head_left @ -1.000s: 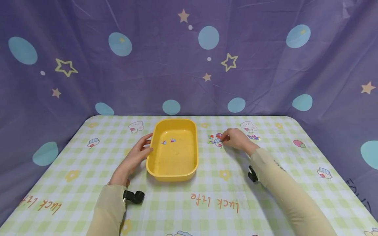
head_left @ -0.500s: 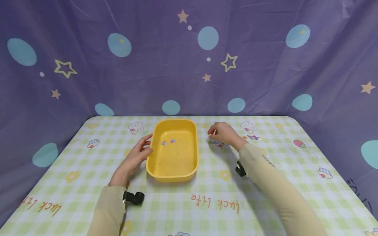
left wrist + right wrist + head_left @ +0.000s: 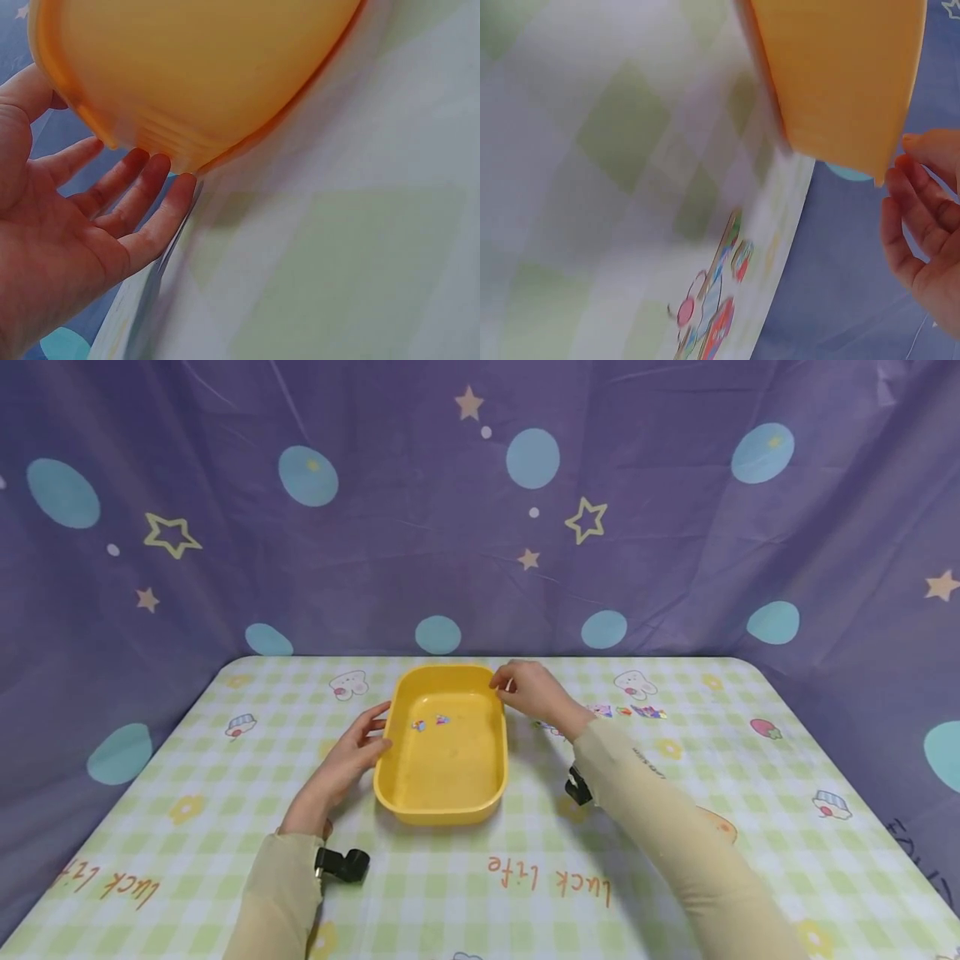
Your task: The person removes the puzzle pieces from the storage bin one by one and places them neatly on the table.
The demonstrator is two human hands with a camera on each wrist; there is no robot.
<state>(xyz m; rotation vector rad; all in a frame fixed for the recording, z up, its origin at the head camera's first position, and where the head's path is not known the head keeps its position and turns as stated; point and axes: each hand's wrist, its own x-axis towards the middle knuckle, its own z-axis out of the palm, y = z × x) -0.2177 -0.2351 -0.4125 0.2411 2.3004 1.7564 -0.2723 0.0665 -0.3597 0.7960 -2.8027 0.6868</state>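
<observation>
A yellow rectangular tub (image 3: 450, 777) stands on the table; two small colourful pieces (image 3: 420, 725) lie inside. My left hand (image 3: 341, 768) rests against its left wall, fingers spread and fairly straight, fingertips touching the outside in the left wrist view. My right hand (image 3: 536, 693) is at the far right corner of the rim, thumb and fingers drawn together. Whether anything is between those fingertips is hidden. In the right wrist view, several small flat colourful pieces with brown edges (image 3: 719, 324) lie on the cloth below the right hand.
Right of the right wrist lie more flat pieces (image 3: 648, 712). A green-and-white checked tablecloth (image 3: 420, 893) with printed cupcakes, flowers and words covers the table. Behind the table's far edge hangs a purple curtain (image 3: 660, 568) with stars and dots.
My right hand has lifted from the pieces and moved left to the tub's rim, uncovering pieces behind it. The left hand and the tub stay in place.
</observation>
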